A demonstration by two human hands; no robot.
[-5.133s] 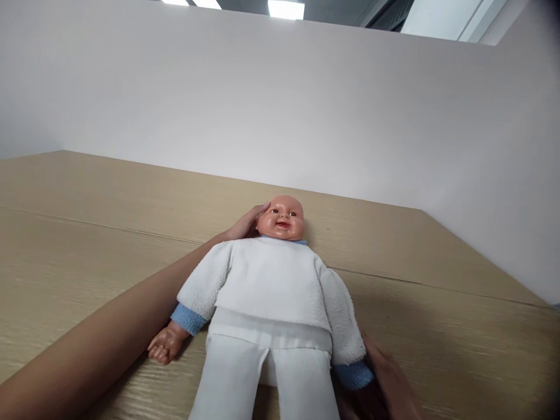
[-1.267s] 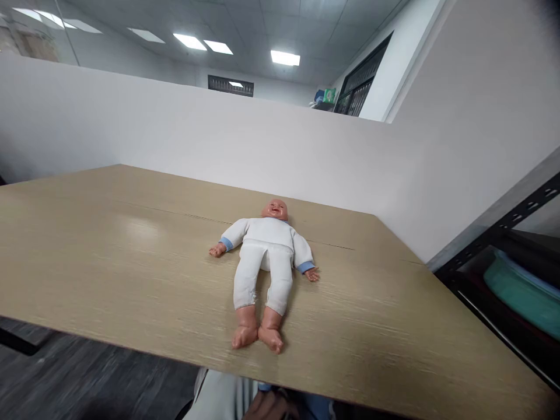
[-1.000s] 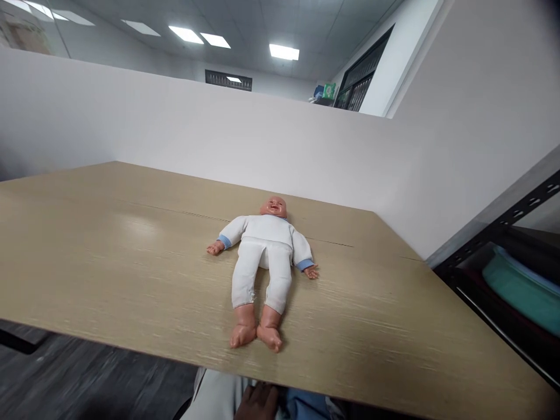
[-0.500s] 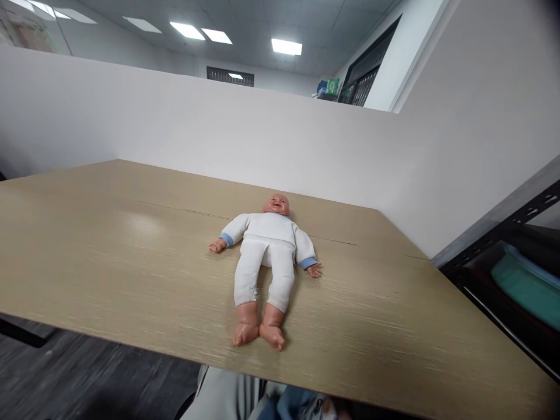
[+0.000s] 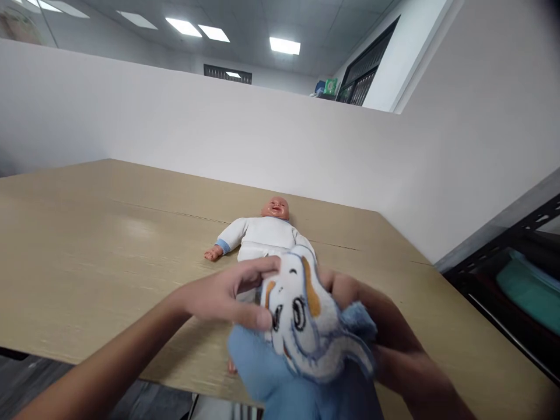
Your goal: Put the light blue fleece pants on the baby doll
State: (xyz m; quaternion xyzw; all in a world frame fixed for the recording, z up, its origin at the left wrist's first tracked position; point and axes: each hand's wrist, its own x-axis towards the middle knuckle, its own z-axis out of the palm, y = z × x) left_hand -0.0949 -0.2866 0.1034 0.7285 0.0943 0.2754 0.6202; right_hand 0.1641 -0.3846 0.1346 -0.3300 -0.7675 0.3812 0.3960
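Observation:
Between my two hands is a soft blue fleece piece (image 5: 306, 388) with a white-and-orange cartoon animal face on it, the face turned upside down; it may be a garment, but its full shape does not show. My left hand (image 5: 227, 291) pinches its left edge, thumb in front and fingers behind. On the other side my right hand (image 5: 363, 303) grips it, its fingers partly hidden behind the cloth. Beyond them a baby doll (image 5: 271, 230) in white clothing with blue cuffs lies on its back, head away from me. The cloth and my hands cover most of its legs.
The doll lies on a light wooden table (image 5: 109, 251) with seams across its top. A white partition wall (image 5: 219, 134) rises behind it. At the right stands a black metal shelf rack (image 5: 494, 256) holding folded green material (image 5: 529, 291).
Both my hands have come up from below the table's front edge, bringing the blue fleece piece into view over the doll's legs. The doll stays where it was.

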